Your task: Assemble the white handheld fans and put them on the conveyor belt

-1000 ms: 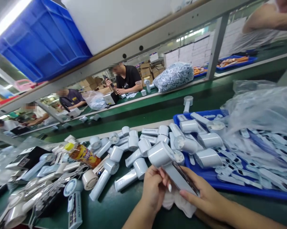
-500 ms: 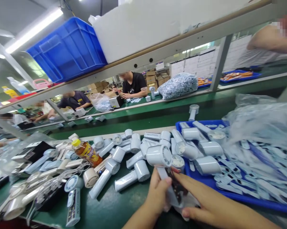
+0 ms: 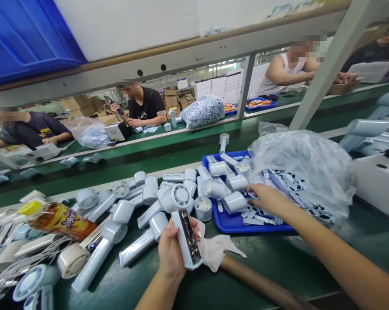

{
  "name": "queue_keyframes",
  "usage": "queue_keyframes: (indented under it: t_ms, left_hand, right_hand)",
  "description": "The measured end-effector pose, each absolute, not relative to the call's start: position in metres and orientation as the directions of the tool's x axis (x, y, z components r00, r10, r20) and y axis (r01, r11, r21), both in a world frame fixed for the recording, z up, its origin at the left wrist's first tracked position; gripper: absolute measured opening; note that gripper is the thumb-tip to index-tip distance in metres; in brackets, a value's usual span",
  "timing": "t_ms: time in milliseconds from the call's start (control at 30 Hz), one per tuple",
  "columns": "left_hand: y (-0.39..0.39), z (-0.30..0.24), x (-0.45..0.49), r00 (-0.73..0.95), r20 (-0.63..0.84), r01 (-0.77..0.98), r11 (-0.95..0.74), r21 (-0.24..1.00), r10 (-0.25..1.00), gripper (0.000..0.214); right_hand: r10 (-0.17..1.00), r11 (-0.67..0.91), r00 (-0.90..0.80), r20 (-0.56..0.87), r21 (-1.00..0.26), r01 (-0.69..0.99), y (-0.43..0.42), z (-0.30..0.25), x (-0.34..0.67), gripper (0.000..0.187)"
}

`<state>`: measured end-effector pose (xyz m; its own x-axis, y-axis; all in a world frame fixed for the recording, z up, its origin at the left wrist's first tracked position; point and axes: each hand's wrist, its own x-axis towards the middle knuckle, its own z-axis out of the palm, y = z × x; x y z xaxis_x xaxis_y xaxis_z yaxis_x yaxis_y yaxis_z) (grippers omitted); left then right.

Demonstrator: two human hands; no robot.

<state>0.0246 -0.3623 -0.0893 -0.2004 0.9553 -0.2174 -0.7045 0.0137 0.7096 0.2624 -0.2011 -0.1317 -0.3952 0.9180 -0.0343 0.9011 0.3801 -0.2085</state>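
Observation:
My left hand (image 3: 172,247) is closed around the handle of a light-blue handheld fan (image 3: 177,197). Its round head points up, and the handle's open side shows a dark circuit board. Beside those fingers hangs a crumpled white cloth (image 3: 215,252); whether they grip it I cannot tell. My right hand (image 3: 267,199) reaches into a blue tray (image 3: 226,226), thumb and forefinger apart, beside the fans lying there. Light-blue handle covers (image 3: 262,217) lie in the tray below that hand. Part of its fingers is hidden.
Several more fans (image 3: 116,230) are heaped to the left, with a drink bottle (image 3: 60,219) among them. A clear plastic bag (image 3: 304,159) of covers rests on the tray's right side. A brown rod (image 3: 255,275) lies in front. Co-workers sit across the green bench (image 3: 149,157).
My right hand has left the fan and moved right to the tray. My left hand now holds the fan alone, its open side in view. The whole view has swung to the right.

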Motion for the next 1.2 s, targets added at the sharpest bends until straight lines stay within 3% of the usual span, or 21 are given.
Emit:
queue_keyframes:
  t_ms: [200, 333, 400, 467, 533, 633, 700, 767, 933, 1067, 1133, 1200]
  left_hand:
    - [-0.361, -0.091, 0.021, -0.075, -0.201, -0.736, 0.082, 0.672, 0.977, 0.027]
    - [-0.359, -0.095, 0.021, -0.012, -0.268, -0.771, 0.162, 0.617, 0.963, 0.036]
    - [-0.359, -0.096, 0.022, -0.041, -0.314, -0.805, 0.155, 0.573, 0.949, 0.031]
    - [-0.359, -0.098, 0.023, -0.095, -0.361, -0.842, 0.119, 0.526, 0.928, 0.023]
    - [-0.358, -0.100, 0.024, -0.125, -0.376, -0.866, 0.083, 0.492, 0.918, 0.020]
    - [-0.358, -0.103, 0.023, -0.106, -0.360, -0.873, 0.088, 0.481, 0.927, 0.023]
    - [-0.358, -0.104, 0.023, -0.148, -0.313, -0.858, 0.036, 0.513, 0.938, 0.021]
    - [-0.358, -0.104, 0.023, -0.213, -0.228, -0.833, -0.055, 0.550, 0.950, 0.016]
    - [-0.358, -0.102, 0.019, -0.278, -0.141, -0.818, -0.158, 0.553, 0.950, 0.014]
    - [-0.357, -0.098, 0.016, -0.289, -0.119, -0.819, -0.181, 0.544, 0.950, 0.017]
    - [-0.357, -0.097, 0.015, -0.310, -0.097, -0.805, -0.207, 0.556, 0.946, 0.020]
    - [-0.357, -0.096, 0.015, -0.335, -0.080, -0.777, -0.228, 0.586, 0.939, 0.023]
  right_hand:
    - [0.935, 0.346, -0.354, 0.012, -0.246, 0.905, -0.189, -0.143, 0.281, 0.028]
    - [0.938, 0.343, -0.340, 0.070, -0.338, 0.877, -0.191, -0.128, 0.295, 0.031]
    - [0.937, 0.349, -0.315, 0.152, -0.460, 0.816, -0.202, -0.113, 0.289, 0.028]
    - [0.935, 0.350, -0.288, 0.209, -0.679, 0.645, -0.219, -0.096, 0.268, 0.024]
    - [0.936, 0.284, -0.309, 0.172, -0.886, 0.368, -0.241, -0.083, 0.235, 0.019]
    - [0.924, 0.114, -0.368, 0.105, -0.993, 0.004, -0.271, -0.078, 0.180, 0.020]
    - [0.910, 0.021, -0.407, 0.074, -0.991, -0.132, -0.286, -0.081, 0.152, 0.019]
    - [0.890, 0.012, -0.450, 0.076, -0.990, -0.143, -0.293, -0.086, 0.135, 0.016]
    - [0.797, 0.381, -0.530, 0.290, -0.922, 0.067, -0.290, -0.088, 0.135, 0.017]
    - [0.610, 0.756, -0.559, 0.561, -0.623, 0.200, -0.283, -0.083, 0.139, 0.017]
    - [0.556, 0.821, -0.545, 0.627, -0.515, 0.246, -0.283, -0.082, 0.137, 0.015]
    - [0.608, 0.777, -0.537, 0.585, -0.579, 0.248, -0.284, -0.082, 0.134, 0.014]
